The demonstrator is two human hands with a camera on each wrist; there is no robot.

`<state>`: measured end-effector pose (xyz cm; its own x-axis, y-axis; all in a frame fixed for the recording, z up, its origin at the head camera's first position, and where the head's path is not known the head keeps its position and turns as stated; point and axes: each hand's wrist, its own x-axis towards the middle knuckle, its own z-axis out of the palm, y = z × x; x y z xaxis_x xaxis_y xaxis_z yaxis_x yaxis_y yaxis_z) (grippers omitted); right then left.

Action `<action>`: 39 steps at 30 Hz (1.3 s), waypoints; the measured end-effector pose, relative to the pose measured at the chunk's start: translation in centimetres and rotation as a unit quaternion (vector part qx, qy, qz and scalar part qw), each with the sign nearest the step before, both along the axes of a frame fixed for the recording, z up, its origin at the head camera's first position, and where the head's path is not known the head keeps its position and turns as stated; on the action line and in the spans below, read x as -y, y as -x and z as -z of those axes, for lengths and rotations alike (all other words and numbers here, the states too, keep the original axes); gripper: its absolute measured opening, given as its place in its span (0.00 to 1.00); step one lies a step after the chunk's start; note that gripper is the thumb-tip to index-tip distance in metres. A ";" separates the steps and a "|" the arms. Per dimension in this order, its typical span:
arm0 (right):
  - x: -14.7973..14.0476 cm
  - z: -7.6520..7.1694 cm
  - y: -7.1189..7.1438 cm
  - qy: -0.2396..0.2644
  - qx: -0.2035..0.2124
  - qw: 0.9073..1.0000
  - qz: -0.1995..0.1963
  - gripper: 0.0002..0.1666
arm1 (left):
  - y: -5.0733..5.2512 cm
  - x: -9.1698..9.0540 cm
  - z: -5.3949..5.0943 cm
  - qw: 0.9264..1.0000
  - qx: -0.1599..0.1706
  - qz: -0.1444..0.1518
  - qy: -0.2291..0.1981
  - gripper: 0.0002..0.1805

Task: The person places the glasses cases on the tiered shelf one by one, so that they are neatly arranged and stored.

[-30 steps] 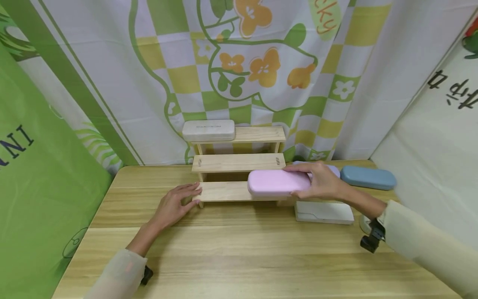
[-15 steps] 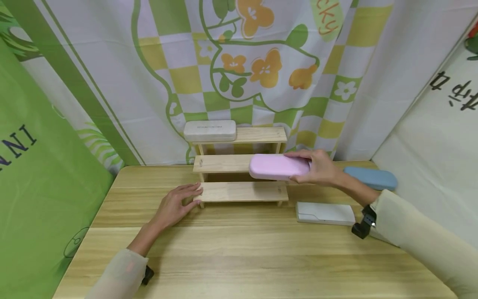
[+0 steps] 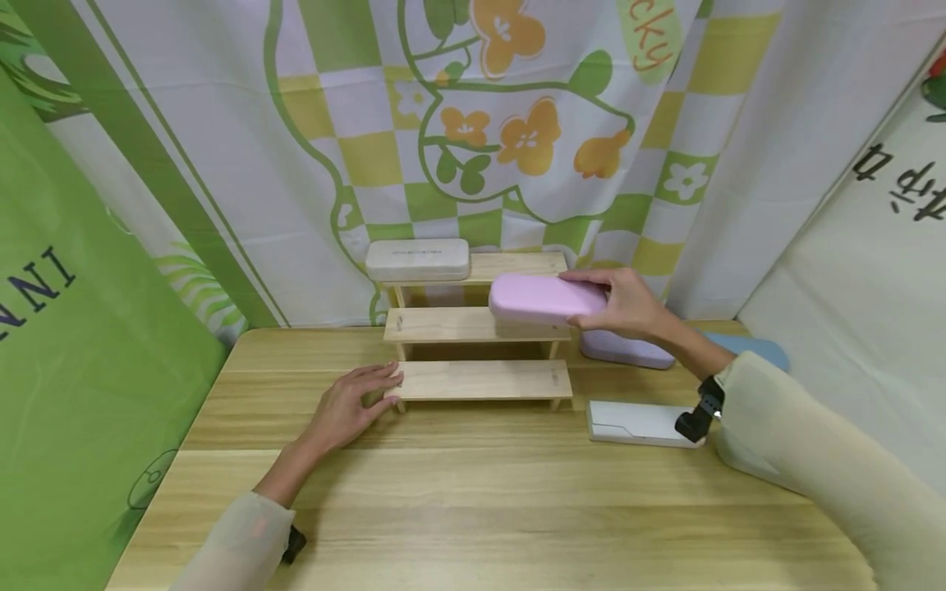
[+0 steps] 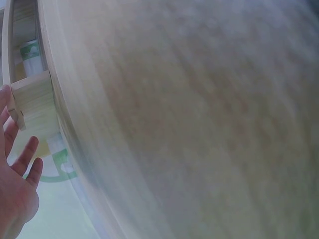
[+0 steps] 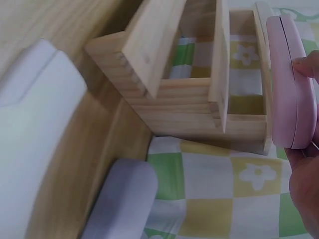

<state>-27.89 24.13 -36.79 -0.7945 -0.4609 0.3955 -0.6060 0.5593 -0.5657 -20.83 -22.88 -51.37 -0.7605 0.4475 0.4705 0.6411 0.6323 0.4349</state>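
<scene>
A three-tier wooden stand (image 3: 484, 379) stands at the back of the table. My left hand (image 3: 353, 410) rests with relaxed fingers on the left end of its lowest tier; the left wrist view shows the fingers (image 4: 11, 130) at the wood's end. My right hand (image 3: 626, 305) grips the right end of a pink case (image 3: 545, 299), held level in front of the top tier's right part. In the right wrist view thumb and fingers pinch the pink case (image 5: 291, 84) beside the stand (image 5: 174, 109). A whitish case (image 3: 418, 259) lies on the top tier's left part.
Right of the stand lie a lavender case (image 3: 626, 349), a blue case (image 3: 761, 350) partly behind my right arm, and a white case (image 3: 641, 422). Another pale case (image 3: 754, 461) is partly under my right sleeve. A patterned curtain (image 3: 517, 164) hangs behind.
The pink case in my right hand has risen from the lowest tier's height, past the middle tier, to near the top tier. The lavender case has come into fuller view. My left hand has stayed put.
</scene>
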 end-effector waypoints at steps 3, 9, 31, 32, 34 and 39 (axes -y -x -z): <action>0.3 -0.3 0.7 0.006 -0.002 1.000 0.004 0.36 | -0.1 0.0 0.0 1.000 0.005 -0.001 -0.002 0.23; 0.7 -0.6 2.0 -0.003 -0.001 1.000 0.030 0.38 | 0.0 0.1 0.1 1.000 0.010 -0.001 0.002 0.23; 2.4 -1.5 5.1 -0.041 0.034 0.998 0.045 0.38 | 0.0 0.3 0.0 1.000 0.017 -0.002 0.005 0.23; 2.5 -1.6 5.1 -0.043 0.030 0.998 0.041 0.37 | 0.0 0.3 0.0 1.000 0.016 -0.001 0.005 0.23; 2.5 -1.7 5.2 -0.046 0.019 0.998 0.031 0.37 | 0.1 0.3 0.1 1.000 0.014 0.001 0.003 0.22; 2.6 -1.8 5.6 -0.042 -0.013 0.999 0.001 0.34 | 0.0 0.2 -0.1 1.000 0.014 0.002 0.001 0.22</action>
